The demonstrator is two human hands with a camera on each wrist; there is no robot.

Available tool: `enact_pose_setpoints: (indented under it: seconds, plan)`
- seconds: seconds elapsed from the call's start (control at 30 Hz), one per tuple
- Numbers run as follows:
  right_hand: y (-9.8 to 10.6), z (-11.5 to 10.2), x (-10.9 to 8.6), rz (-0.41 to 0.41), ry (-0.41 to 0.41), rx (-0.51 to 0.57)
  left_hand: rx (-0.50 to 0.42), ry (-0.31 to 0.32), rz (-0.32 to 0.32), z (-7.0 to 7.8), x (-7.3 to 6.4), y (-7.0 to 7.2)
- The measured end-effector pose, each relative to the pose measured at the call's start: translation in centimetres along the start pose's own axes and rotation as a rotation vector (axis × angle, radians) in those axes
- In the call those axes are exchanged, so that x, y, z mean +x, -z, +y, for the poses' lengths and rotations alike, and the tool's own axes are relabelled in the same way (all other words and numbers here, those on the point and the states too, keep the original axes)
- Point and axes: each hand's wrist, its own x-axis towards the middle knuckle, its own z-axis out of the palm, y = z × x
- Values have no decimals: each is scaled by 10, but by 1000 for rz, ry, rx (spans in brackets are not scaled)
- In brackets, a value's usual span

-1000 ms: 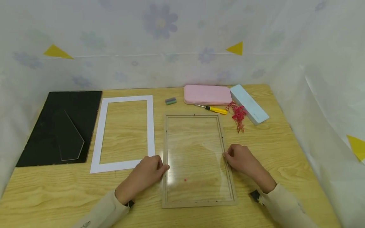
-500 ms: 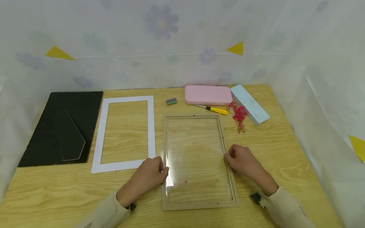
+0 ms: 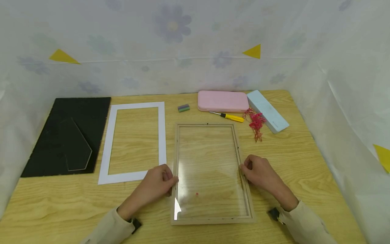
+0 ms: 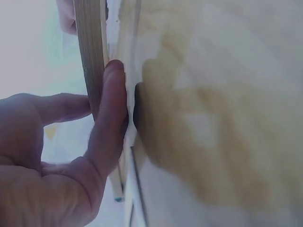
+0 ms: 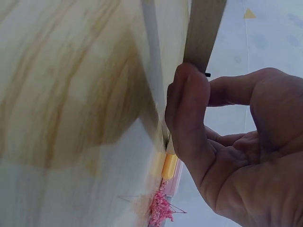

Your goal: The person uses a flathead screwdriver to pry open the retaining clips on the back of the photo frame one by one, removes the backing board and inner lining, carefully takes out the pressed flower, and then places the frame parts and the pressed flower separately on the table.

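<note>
A light wooden picture frame with a clear pane lies close over the table in the head view. A tiny red speck shows through or on the pane. My left hand pinches the frame's left bar; in the left wrist view, thumb and fingers sit on either side of the wooden bar. On the opposite side, my right hand pinches the right bar, and its wrist view shows the wood between thumb and fingers.
Left of the frame lies a white mat border, then a black backing board with a stand leg. Behind are small grey and green sticks, a pink case, a yellow screwdriver, red dried flowers and a light-blue case.
My left hand and the frame's near left corner have shifted slightly left, and the glare on the pane has changed shape. The right hand has barely moved.
</note>
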Motion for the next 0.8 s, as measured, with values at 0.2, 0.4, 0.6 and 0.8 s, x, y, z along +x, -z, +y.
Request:
enact_pose_setpoints:
  seconds: [0.2,0.4,0.6,0.8]
  plan:
    - [1,-1,-1,-16,-32,45,-208,12,-30,-5,-1,0]
    - [4,-1,-3,-30,-63,128,-333,6,-65,-6,-3,-2]
    - [6,2,-5,-37,-77,189,-431,42,-113,-9,-5,-6]
    - [6,6,-4,-49,-90,211,-547,18,-181,-9,-5,-7]
